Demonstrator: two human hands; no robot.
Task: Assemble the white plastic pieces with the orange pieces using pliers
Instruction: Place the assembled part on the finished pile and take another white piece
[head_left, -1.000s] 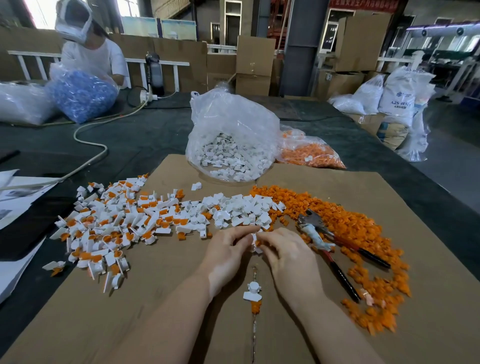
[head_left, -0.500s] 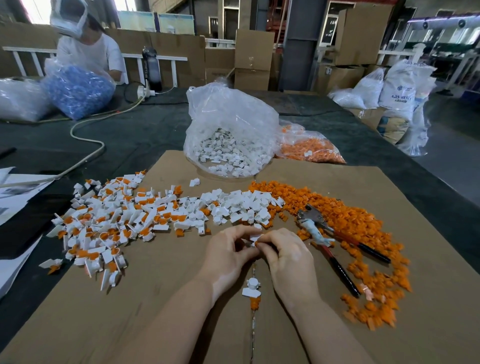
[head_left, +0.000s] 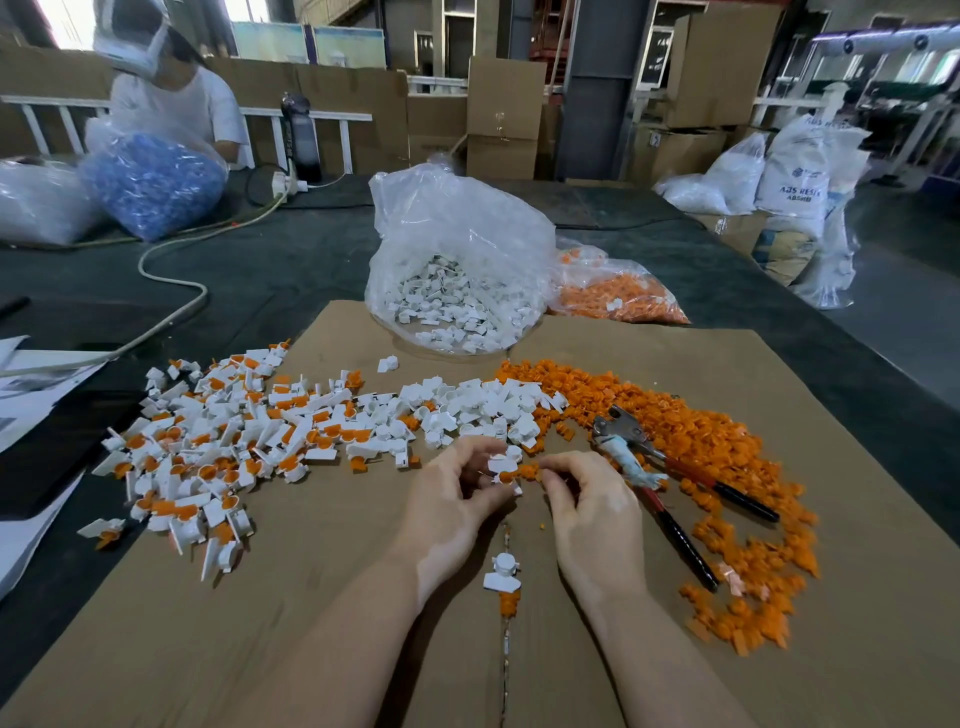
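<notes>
Near piece: 1 white piece (head_left: 503, 571) lies on the cardboard sheet (head_left: 322, 623) between the 2 forearms, an orange piece (head_left: 509, 603) touching its near edge.
Left hand: the left hand (head_left: 447, 499) pinches a white plastic piece (head_left: 503, 464) at its fingertips.
Right hand: the right hand (head_left: 587, 512) pinches an orange piece (head_left: 525, 472) and holds it against the white one; the pair lines up left to right, orange end toward the right hand.
Pliers: the pliers (head_left: 670, 480) lie just right of the right hand, jaws pointing away and left, red-and-black handles spreading near and right, over the orange heap (head_left: 727, 467).
Loose white pieces: a pile (head_left: 478, 405) just beyond the hands.
Assembled pile: white pieces with orange inserts (head_left: 218, 447) spread to the left.
Clear bag: an open bag (head_left: 457, 260) at the sheet's far edge holds white pieces.
Second bag: a bag (head_left: 618, 293) just right of it on the surface holds orange pieces.
Far left: a bag of blue parts (head_left: 150, 182) in front of a seated person (head_left: 176, 104).
</notes>
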